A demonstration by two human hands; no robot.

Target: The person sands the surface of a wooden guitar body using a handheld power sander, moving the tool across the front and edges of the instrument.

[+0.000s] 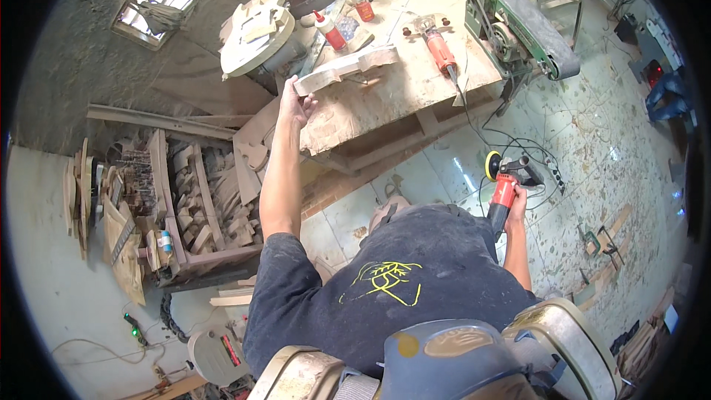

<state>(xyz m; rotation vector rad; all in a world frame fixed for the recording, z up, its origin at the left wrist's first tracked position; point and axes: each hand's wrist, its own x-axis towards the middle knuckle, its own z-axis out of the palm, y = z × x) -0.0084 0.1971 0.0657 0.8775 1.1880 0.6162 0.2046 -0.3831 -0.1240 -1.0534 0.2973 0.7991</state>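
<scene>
My left arm reaches forward to the workbench, and my left hand [298,107] is closed on the near left end of a pale, curved wooden piece [348,68]. That piece lies along the front part of the bench top, its edge wavy. Low at my right side, away from the bench, my right hand [518,204] grips a red and black angle polisher [503,192]. Its yellow round pad [492,166] points up and away from me, and a black loop handle [529,172] sticks out beside it.
On the dusty bench [422,96] are two red-and-white glue bottles [330,32] and a second red power tool [439,50]. A belt sander [533,30] stands at its right end. Black cables [544,159] coil on the floor. Wood offcuts [215,200] fill a rack at left; clamps [592,243] lie right.
</scene>
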